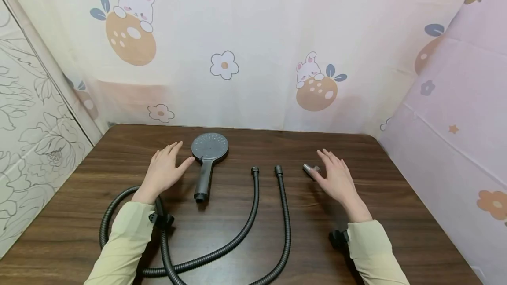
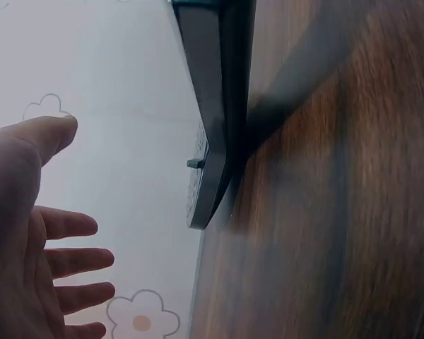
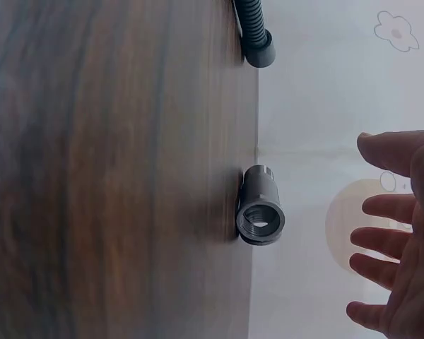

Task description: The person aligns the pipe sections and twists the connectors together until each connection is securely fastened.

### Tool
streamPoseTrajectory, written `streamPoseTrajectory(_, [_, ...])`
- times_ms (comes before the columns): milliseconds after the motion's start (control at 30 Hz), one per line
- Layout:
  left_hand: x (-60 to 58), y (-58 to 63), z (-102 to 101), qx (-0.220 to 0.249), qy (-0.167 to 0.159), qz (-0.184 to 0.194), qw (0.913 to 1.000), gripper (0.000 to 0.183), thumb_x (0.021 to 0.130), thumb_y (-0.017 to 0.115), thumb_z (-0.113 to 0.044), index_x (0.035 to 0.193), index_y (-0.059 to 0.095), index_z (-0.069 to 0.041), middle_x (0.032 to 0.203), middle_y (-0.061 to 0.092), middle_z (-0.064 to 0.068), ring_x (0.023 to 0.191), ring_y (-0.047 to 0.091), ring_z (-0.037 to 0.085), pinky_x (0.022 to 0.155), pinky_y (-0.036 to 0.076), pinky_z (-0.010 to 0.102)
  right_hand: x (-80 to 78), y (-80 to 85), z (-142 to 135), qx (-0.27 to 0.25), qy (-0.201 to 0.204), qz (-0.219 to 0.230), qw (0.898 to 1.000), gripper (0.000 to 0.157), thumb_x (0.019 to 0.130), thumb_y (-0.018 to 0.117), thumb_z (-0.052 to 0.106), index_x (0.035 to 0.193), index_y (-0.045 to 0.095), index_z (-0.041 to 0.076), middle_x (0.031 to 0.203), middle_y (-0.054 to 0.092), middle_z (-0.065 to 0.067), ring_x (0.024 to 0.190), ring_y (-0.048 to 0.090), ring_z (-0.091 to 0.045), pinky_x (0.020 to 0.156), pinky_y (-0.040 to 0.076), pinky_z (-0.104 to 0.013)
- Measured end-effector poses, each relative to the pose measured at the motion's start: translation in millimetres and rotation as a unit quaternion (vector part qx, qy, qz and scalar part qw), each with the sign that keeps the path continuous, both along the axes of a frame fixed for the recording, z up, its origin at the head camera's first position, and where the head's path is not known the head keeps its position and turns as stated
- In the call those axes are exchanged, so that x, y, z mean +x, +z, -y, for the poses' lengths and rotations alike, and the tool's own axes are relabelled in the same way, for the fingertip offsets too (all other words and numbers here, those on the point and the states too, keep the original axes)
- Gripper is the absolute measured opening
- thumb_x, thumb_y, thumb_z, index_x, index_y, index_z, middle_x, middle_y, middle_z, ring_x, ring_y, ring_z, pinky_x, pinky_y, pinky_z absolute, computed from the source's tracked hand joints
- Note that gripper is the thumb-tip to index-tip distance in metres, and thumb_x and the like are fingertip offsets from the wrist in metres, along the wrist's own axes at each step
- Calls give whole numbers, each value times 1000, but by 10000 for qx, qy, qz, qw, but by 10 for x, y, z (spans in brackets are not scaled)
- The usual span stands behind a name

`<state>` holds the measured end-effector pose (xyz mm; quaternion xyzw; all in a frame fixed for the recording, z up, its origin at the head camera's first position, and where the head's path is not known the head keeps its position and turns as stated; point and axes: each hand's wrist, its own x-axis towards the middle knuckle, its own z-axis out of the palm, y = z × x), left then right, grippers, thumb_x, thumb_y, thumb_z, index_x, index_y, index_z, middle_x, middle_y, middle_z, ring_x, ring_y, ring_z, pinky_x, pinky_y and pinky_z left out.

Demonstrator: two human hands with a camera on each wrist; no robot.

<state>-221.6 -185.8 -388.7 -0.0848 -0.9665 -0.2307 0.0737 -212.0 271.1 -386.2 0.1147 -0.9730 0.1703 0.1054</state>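
My left hand (image 1: 161, 174) hovers over the table with fingers spread, its thumb close beside a dark grey shower head (image 1: 210, 145). The shower head lies face up, handle toward me; the left wrist view shows its handle (image 2: 210, 78) side-on, apart from the hand. My right hand (image 1: 337, 181) is likewise spread, above a small short fitting (image 1: 307, 171) partly covered by the thumb. In the right wrist view that fitting (image 3: 258, 189) shows a threaded round opening. A black ribbed shower hose (image 1: 233, 244) loops under my left forearm. Both hands hold nothing.
Both hose ends, a hex nut (image 1: 255, 170) and a smooth cone-shaped collar (image 1: 279, 170), point to the table's far side. The dark wooden table (image 1: 396, 214) meets a patterned curtain (image 1: 253, 96) at the back. Black straps with camera mounts (image 1: 161, 220) sit at my wrists.
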Motion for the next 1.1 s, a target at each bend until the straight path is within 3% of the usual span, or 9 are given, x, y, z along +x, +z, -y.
streamPoseTrajectory(400, [52,-85,-69,471,83,139,9988,70,92,36,-54,138,33,-1,136,37,25,123,36,43,97,28,58,34,-47,130,-157,133,-258,9995,60,89,56,33,136,37,1,139,36,-23,127,31,-40,101,20,-59])
streamPoseTrajectory(767, [61,-113,-131,937,275,169,9951,51,95,42,-36,130,43,1,123,51,21,112,49,37,91,38,51,53,-17,244,-587,220,-72,9980,57,90,56,31,137,37,4,132,42,-20,118,40,-38,94,32,-55])
streamPoseTrajectory(1100, [66,-186,-165,1637,728,374,9831,42,95,44,-30,126,48,-1,116,57,19,104,54,33,84,43,46,63,-23,337,-864,274,2,9959,55,87,61,23,134,40,3,118,52,-20,100,54,-33,79,44,-48])
